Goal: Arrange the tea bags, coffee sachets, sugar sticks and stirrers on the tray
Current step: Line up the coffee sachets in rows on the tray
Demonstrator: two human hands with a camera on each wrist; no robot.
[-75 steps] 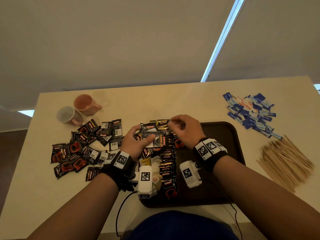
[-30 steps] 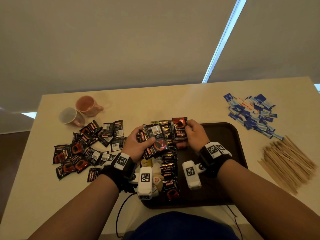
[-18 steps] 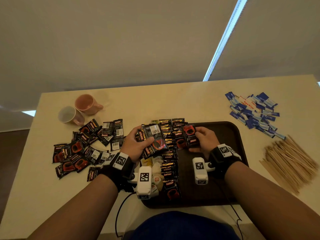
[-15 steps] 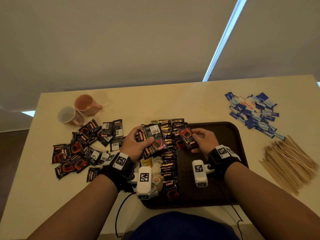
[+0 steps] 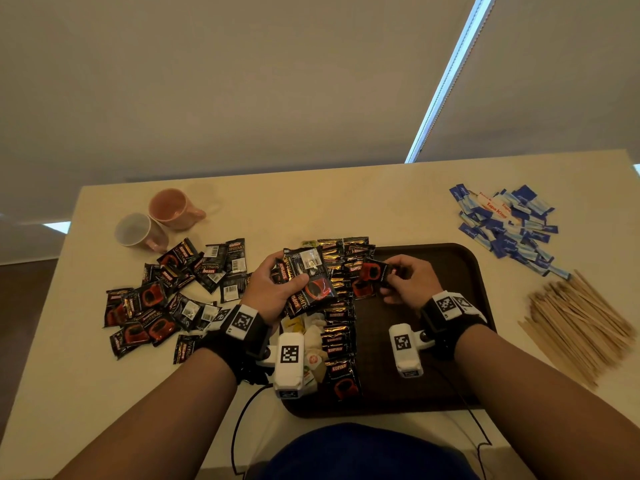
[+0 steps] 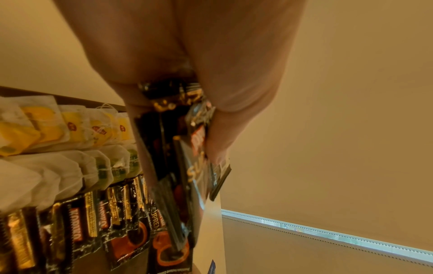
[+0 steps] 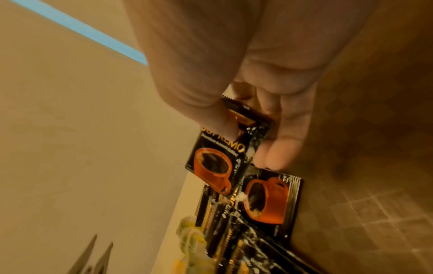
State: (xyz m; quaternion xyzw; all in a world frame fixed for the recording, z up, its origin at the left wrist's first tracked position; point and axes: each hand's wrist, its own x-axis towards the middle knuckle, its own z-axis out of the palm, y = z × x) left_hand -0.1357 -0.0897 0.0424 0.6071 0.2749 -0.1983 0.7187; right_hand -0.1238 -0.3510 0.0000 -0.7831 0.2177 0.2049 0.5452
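Observation:
A dark brown tray [image 5: 450, 258] lies before me. On its left part runs a row of overlapping black coffee sachets [image 5: 337, 341], with tea bags [image 5: 311, 337] beside them; the left wrist view shows the tea bags [image 6: 77, 128] in two rows. My left hand [image 5: 273, 289] grips a fanned stack of coffee sachets [image 5: 308, 282] above the tray's left edge. My right hand [image 5: 405, 278] pinches a single coffee sachet [image 5: 374, 271] by its end, just above the far end of the row; in the right wrist view this sachet [image 7: 220, 153] hangs tilted between thumb and fingers.
Loose coffee sachets [image 5: 162, 303] lie scattered on the table left of the tray. Two mugs [image 5: 156, 220] stand at the far left. Blue and white sugar sticks [image 5: 505, 226] are heaped at the far right, with a pile of wooden stirrers [image 5: 575, 320] nearer.
My right hand took one sachet from the left hand's stack, carried it right over the tray and turned it. The left hand stayed in place with its stack.

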